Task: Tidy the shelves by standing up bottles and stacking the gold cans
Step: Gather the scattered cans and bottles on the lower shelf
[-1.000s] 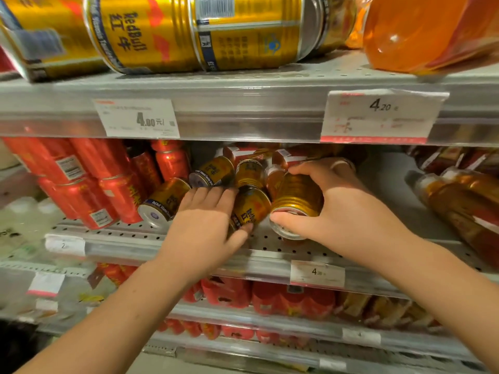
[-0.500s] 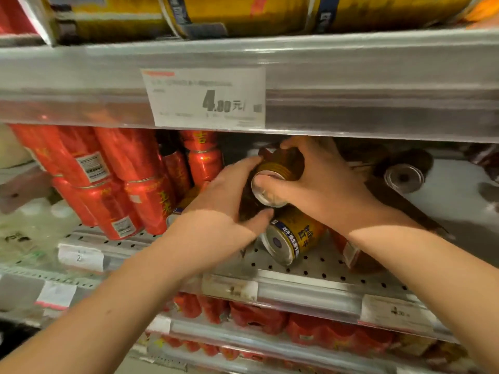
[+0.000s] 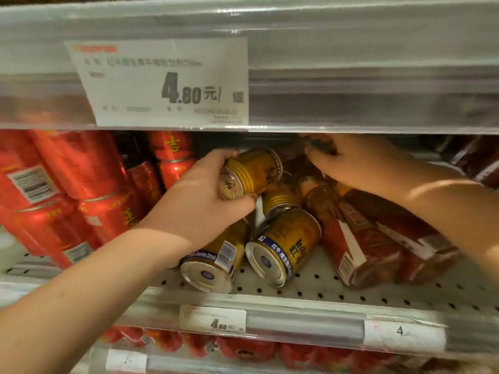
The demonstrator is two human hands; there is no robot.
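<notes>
1. Nearest the edge, two gold cans (image 3: pixel 283 248) lay on their sides on the perforated shelf (image 3: pixel 337 291), with their bases facing the front lip. They were round and nothing blocked them. The left forearm passed just over the left-hand one, so a brush from it could have rolled that can off the shelf.
2. Just behind them a third gold can (image 3: pixel 280 197) lay tucked into the heap, under the raised can (image 3: pixel 253 171). Shifting anything it leaned on would likely have sent it rolling forward into the front pair.
3. To the right, two brown bottles (image 3: pixel 351 236) lay on their sides, the nearer one touching the front can. Taking that can away could have let them slide or turn.
4. The raised can was sideways with little room under the upper shelf edge (image 3: pixel 378 76). Tipping it upright there risked knocking that edge, and smooth metal held near one end could have slipped.
5. The left hand (image 3: pixel 199 203) reached in from the lower left with its wrist bent. Its thumb lay under the raised can's near end and its fingers curled over the top.
6. Farthest back, the right hand (image 3: pixel 353 163) stretched in under the upper shelf, fingers bent down toward something dark. Blur and shadow hid whether it held anything.
</notes>
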